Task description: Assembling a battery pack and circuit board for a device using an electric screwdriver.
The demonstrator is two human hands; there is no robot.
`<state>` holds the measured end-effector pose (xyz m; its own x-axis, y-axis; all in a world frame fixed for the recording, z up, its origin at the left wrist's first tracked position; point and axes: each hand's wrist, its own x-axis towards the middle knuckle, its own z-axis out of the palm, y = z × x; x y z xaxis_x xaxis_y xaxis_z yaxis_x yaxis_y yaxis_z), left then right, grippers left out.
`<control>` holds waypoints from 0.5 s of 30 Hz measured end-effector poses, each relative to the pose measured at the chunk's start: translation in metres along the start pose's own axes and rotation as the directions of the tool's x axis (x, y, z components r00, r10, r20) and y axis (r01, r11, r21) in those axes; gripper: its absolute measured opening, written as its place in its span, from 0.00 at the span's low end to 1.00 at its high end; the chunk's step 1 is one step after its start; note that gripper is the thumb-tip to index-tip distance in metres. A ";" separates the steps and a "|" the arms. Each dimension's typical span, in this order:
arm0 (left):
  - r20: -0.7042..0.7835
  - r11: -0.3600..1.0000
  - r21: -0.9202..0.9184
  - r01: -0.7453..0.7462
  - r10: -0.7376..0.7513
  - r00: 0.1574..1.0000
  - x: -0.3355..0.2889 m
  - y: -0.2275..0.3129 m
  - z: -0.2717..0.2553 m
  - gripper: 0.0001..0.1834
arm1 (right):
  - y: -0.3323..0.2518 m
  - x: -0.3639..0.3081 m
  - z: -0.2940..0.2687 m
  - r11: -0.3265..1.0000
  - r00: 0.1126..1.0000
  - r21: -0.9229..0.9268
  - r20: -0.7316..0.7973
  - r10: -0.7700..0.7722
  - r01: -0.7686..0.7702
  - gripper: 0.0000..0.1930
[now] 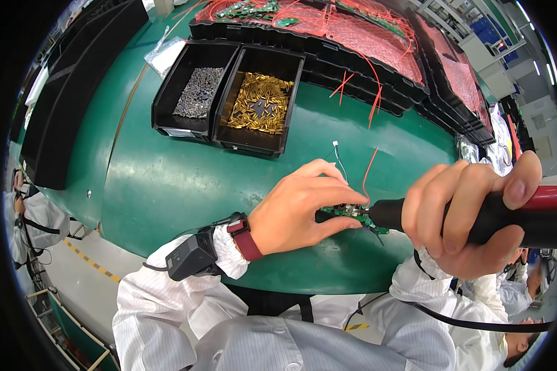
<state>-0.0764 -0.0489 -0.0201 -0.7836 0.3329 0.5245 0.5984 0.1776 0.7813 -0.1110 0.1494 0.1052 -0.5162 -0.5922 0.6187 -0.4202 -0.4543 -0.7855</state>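
Note:
My left hand [300,207] pinches a small green circuit board [354,217] with a red wire [370,173] and thin white-tipped wires [338,157] rising from it, held just above the green table [167,179]. My right hand [467,213] grips a black and red electric screwdriver [526,216] lying sideways, its black nose touching the board's right end. A dark wrist device [192,255] and a maroon strap sit on my left forearm.
Two black bins stand at the back: one with grey screws [198,91], one with brass parts [260,102]. Black trays [365,43] with pink liners, red wires and boards lie behind. A clear bag [166,54] lies at the far left. Other people in white coats sit at left [34,222] and lower right [520,334].

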 end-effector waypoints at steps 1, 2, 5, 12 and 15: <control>0.000 1.000 0.001 0.003 -0.003 1.000 0.000 0.000 0.000 0.23 | 0.001 0.000 0.000 1.000 1.000 0.005 0.008 0.014 -0.014 0.17; -0.003 1.000 0.005 0.006 -0.006 1.000 -0.001 0.000 -0.001 0.23 | 0.001 0.000 0.000 1.000 0.999 0.009 0.015 0.029 -0.029 0.17; -0.007 0.999 0.009 0.031 -0.031 1.000 -0.002 0.001 -0.001 0.23 | 0.001 0.003 -0.001 0.998 0.998 0.040 0.040 0.039 -0.041 0.16; -0.047 0.997 -0.007 0.079 -0.079 0.996 -0.003 -0.001 0.003 0.21 | 0.002 0.013 0.003 0.997 0.990 0.038 0.124 0.064 -0.069 0.17; -0.060 0.997 -0.003 0.074 -0.074 0.995 -0.004 -0.002 0.003 0.20 | 0.003 0.016 0.007 0.997 0.989 0.031 0.127 0.072 -0.076 0.17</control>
<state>-0.0735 -0.0476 -0.0248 -0.8346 0.2621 0.4845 0.5380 0.1995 0.8190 -0.1154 0.1342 0.1125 -0.4457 -0.7032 0.5540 -0.3560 -0.4285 -0.8304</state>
